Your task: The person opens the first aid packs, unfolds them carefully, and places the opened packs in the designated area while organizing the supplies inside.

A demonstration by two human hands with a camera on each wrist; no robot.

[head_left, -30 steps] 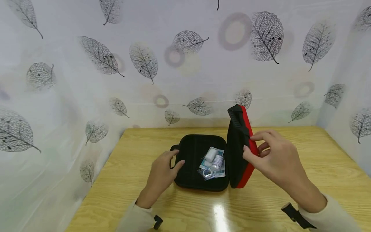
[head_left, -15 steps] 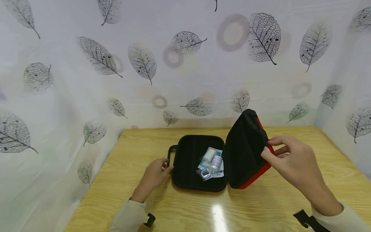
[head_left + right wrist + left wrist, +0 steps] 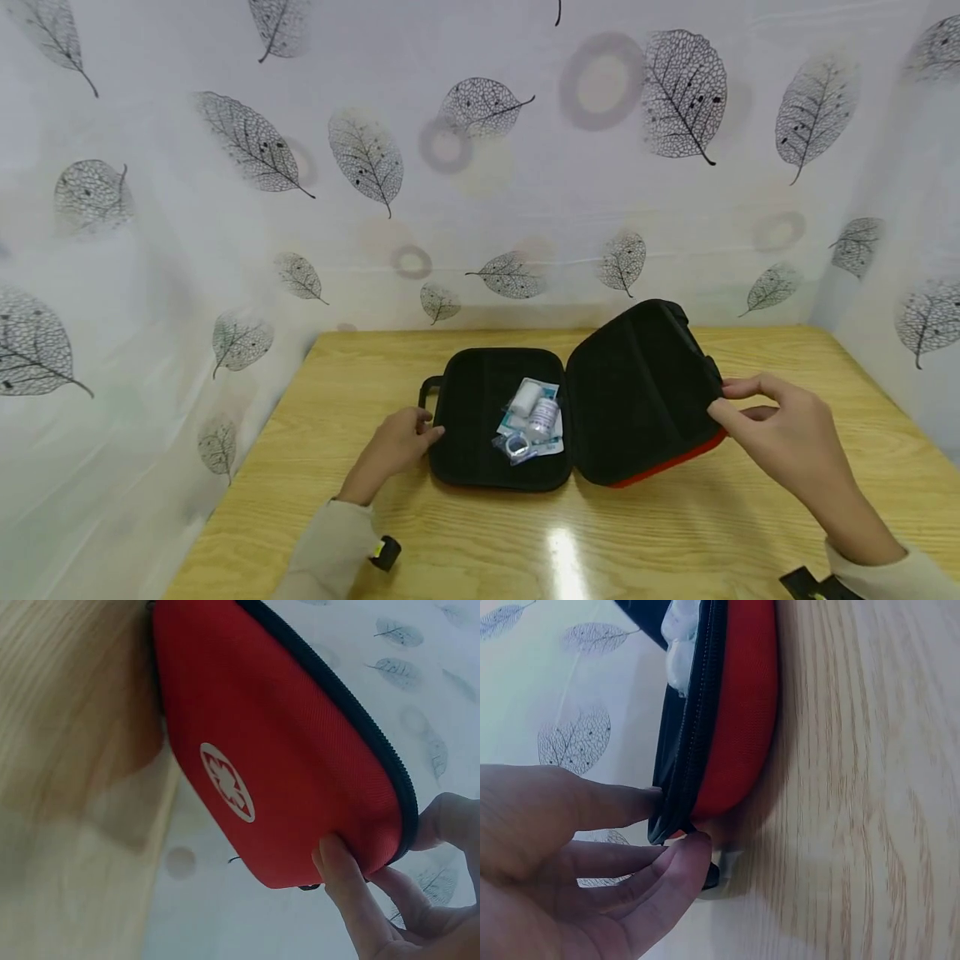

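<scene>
A red first-aid case lies unfolded, its black-lined base (image 3: 465,417) flat on the table and its lid (image 3: 637,392) tilted up on the right. My right hand (image 3: 787,429) pinches the lid's outer edge between thumb and fingers; the red outside with a white emblem (image 3: 227,782) shows in the right wrist view. At the base's left edge, beside the black handle (image 3: 426,390), my left hand (image 3: 393,446) pinches the zippered rim (image 3: 694,742). Inside the base are a white roll (image 3: 527,398), a small clear bottle (image 3: 543,418) and a ring-shaped item in clear wrapping (image 3: 517,447).
The wooden table (image 3: 480,550) extends around the case on all sides. Behind it hangs a pale curtain (image 3: 480,208) printed with leaves, which also runs along the left and right sides.
My right hand has swung the lid down to the right, showing more of its black inside. My left hand has moved slightly left onto the base's edge, and the case has shifted a little left.
</scene>
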